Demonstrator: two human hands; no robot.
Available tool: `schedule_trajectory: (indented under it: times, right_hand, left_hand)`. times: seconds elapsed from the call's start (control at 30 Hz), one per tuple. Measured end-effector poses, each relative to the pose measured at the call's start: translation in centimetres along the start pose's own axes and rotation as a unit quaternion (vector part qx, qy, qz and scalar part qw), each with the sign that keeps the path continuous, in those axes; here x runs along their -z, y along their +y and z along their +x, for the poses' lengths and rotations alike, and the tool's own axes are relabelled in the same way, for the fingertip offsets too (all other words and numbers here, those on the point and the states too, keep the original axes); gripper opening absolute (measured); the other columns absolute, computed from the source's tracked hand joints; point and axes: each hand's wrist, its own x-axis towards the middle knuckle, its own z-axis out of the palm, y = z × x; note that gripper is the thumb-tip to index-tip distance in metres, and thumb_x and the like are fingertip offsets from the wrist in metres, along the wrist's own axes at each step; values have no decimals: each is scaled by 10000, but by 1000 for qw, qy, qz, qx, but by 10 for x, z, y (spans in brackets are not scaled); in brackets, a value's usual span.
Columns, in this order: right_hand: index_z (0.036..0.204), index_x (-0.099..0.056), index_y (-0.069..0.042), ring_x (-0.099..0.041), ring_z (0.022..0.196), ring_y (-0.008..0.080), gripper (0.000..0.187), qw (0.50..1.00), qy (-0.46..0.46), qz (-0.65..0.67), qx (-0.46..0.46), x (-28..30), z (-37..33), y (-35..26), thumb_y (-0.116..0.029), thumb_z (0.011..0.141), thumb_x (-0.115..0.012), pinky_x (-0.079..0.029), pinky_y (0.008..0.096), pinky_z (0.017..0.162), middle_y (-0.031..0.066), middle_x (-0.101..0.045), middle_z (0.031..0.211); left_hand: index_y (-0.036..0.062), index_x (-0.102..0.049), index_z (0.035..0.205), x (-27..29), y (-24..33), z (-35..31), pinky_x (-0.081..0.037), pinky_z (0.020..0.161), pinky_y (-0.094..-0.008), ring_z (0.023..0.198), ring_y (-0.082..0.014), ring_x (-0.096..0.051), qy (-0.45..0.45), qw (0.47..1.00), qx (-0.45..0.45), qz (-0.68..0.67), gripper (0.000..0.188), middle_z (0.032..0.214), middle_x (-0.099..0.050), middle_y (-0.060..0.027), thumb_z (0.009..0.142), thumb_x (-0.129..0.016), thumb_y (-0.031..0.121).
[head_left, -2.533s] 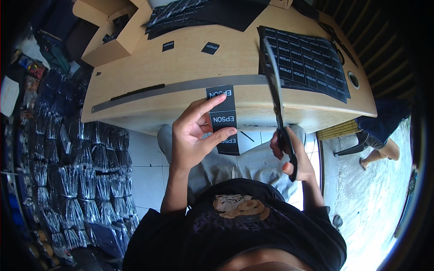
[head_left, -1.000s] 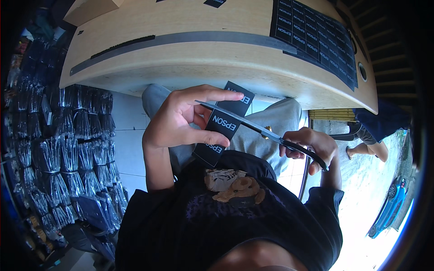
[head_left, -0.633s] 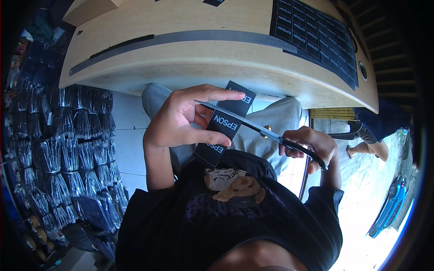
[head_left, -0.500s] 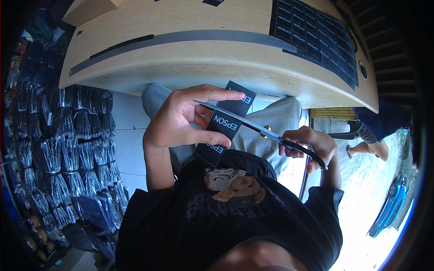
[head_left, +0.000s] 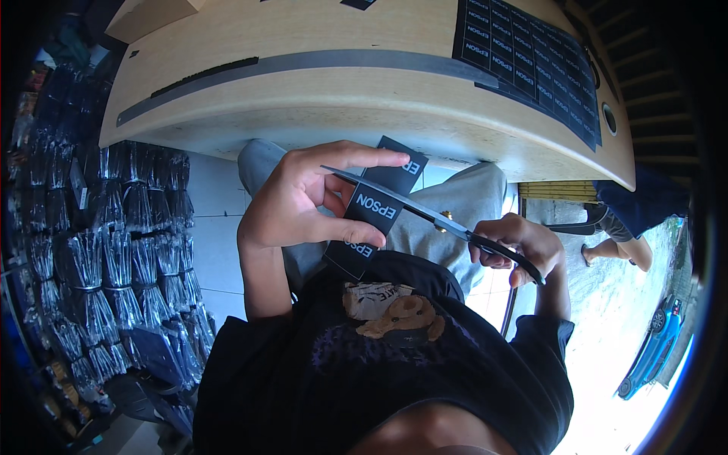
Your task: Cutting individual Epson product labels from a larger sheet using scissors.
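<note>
My left hand (head_left: 292,199) has its grip clamped on a black strip (head_left: 377,209) of panels with pale lettering, the index fingertip on the far panel and the thumb at the near part. The strip is above my lap, short of the tabletop (head_left: 326,89). Its long axis runs from far and slightly right to near and slightly left.

My right hand (head_left: 523,246) has its grip closed round the handles of the scissors (head_left: 455,227), to the right of the strip and well apart from it. From there the blades reach left and far, lying crosswise over the strip, close to the line between the far and middle panels. The tip lies just beside my left fingers; I cannot tell whether it touches them, nor how far apart the blades stand.

Left is the nearer hand to the strip; only the blades span the gap from the right. Beyond, a long metal ruler (head_left: 345,60) lies along the tabletop, with a panelled black sheet (head_left: 523,64) at its right end.
</note>
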Motion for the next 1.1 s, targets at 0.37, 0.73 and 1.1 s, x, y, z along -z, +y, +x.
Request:
schedule_trajectory:
  times: [0.37, 0.73, 1.1]
  right_hand:
    - [906, -584, 53, -543, 521, 157, 597, 1000, 2, -14, 11, -5, 0, 3, -533, 798, -615, -410, 281, 502, 60, -550, 657]
    - [861, -596, 54, -553, 511, 161, 546, 999, 16, -15, 39, -9, -4, 9, -491, 831, -608, -413, 288, 497, 87, -568, 684]
    - [900, -579, 14, -551, 474, 136, 485, 999, 25, -13, 18, -10, -10, 12, -462, 828, -634, -394, 246, 464, 36, -565, 580]
  left_hand:
    - [10, -570, 1182, 0, -1, 2, -568, 707, -232, 896, -149, -629, -2, 1000, 1, -4, 674, 1116, -598, -119, 561, -829, -23]
    - [-9, -579, 1165, 0, 2, 3, -567, 725, -242, 908, -158, -629, 2, 999, 34, -8, 684, 1088, -605, -127, 533, -836, -55]
    - [-23, -564, 1176, -2, 1, 5, -568, 703, -226, 886, -143, -628, -2, 1000, 19, -23, 681, 1092, -600, -130, 549, -823, -75]
